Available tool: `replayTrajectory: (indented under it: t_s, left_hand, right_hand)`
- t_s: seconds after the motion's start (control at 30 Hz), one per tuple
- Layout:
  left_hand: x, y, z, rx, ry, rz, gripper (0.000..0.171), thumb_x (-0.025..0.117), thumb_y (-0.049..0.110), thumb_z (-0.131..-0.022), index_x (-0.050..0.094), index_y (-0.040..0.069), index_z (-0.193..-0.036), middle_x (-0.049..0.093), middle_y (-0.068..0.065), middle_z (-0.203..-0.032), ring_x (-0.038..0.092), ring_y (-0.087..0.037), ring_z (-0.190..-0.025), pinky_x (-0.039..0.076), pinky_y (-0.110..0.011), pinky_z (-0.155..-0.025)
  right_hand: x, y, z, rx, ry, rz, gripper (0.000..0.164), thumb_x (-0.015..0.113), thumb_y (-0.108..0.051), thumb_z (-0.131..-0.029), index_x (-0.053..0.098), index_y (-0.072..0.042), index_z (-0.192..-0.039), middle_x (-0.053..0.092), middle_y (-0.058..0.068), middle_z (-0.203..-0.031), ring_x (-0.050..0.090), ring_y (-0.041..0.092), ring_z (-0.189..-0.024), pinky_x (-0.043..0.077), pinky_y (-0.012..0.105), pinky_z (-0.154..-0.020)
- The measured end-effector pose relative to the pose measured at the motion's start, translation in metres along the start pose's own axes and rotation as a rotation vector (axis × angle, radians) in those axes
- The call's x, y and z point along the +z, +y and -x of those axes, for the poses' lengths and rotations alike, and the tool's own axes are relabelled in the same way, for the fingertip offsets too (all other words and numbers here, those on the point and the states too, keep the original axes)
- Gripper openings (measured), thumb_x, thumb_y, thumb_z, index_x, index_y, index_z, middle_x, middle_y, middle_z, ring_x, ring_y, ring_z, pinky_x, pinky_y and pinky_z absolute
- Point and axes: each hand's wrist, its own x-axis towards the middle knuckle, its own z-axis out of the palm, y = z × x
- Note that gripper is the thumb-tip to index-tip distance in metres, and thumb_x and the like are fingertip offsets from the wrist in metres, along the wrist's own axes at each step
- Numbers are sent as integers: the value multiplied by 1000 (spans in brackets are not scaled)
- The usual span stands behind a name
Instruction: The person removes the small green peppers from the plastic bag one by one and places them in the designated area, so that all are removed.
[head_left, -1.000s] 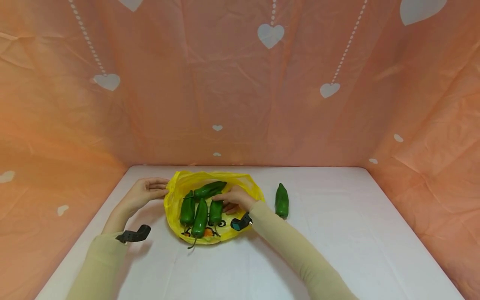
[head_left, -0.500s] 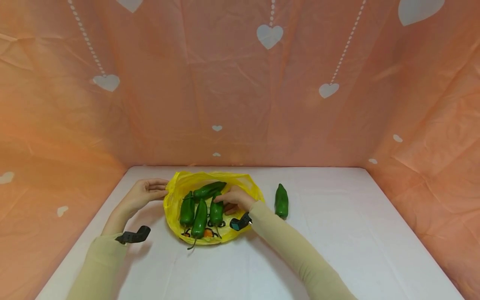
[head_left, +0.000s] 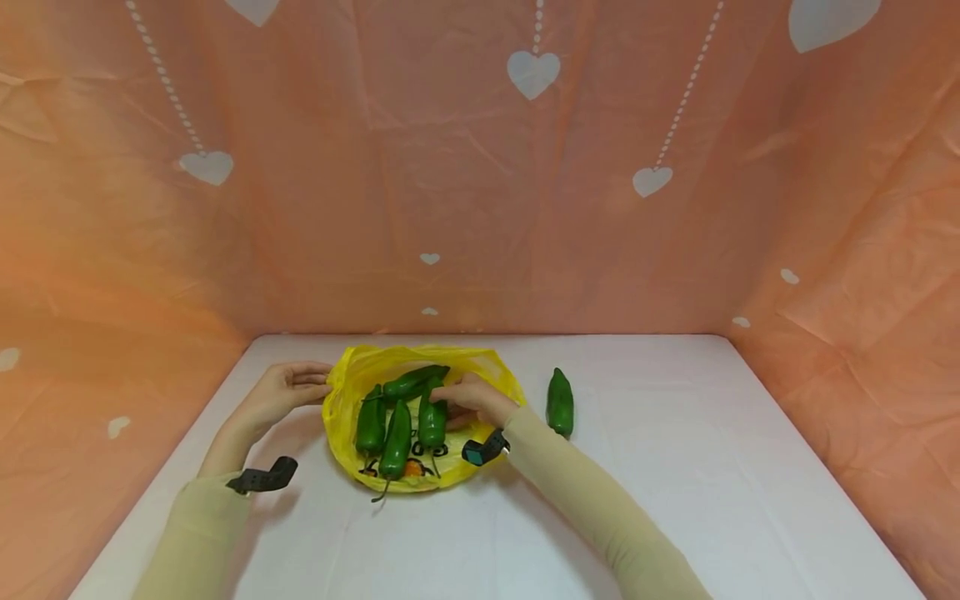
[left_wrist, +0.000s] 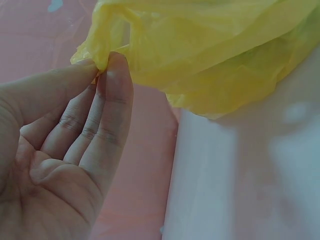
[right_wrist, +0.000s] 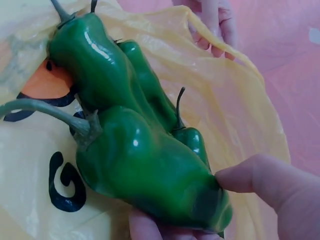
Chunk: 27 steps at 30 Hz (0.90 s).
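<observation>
A yellow plastic bag (head_left: pixel 335 437) lies with its mouth spread wide on the white table. Its left edge is pinched between thumb and fingertips of my left hand (head_left: pixel 273 396), also plain in the left wrist view. Inside the bag, my right hand (head_left: pixel 480 398) grips the tapered end of a green pepper (right_wrist: pixel 145 165), thumb on one side and fingers underneath. Several other green peppers are in the bag: one (head_left: pixel 395 442) in front with its stem over the rim, one (head_left: pixel 371 423) at the left, and one (head_left: pixel 412 382) lying crosswise behind.
Another green pepper (head_left: pixel 560 404) lies on the white table (head_left: pixel 675 467), right of the bag. Orange cloth (head_left: pixel 480 208) with pale hearts walls the back and both sides. Black camera mounts (head_left: pixel 262 477) sit on both wrists.
The head view has shifted slightly. The pepper in my right hand has moved very slightly within the bag; my left hand keeps its place at the bag's edge.
</observation>
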Motion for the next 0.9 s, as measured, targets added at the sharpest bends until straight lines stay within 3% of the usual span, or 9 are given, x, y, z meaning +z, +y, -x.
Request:
replayTrajectory:
  t_s: [0.27,0.53,0.9]
  left_hand:
    - [-1,-1,2,-1,4,6,48,66,16,-92,51,-10,-129,60,-26,-118,66,-14,-94,51,-48,-88]
    - [-1,-1,1,-1,-2,0,47,66,16,-92,51,-10,-129,60,-26,-118,66,-14,-94,52,-46,-88]
    - [1,1,-2,-1,-6,6,43,65,10,-92,52,-11,-127,61,-26,-116,66,-15,-93,51,-49,-87]
  right_hand:
    - [-2,-6,7,-54,-37,-26,20,68,-14,-87,61,-4,-70,65,5,-71,66,19,-65,57,44,-75]
    - [-9,-13,16,-92,-13,-9,20,67,-18,-89,67,2,-91,66,11,-88,67,26,-84,57,44,-78]
    - [-15,-27,27,-100,8,-22,33,70,-18,-87,60,5,-109,64,15,-97,65,29,-82,56,46,-78]
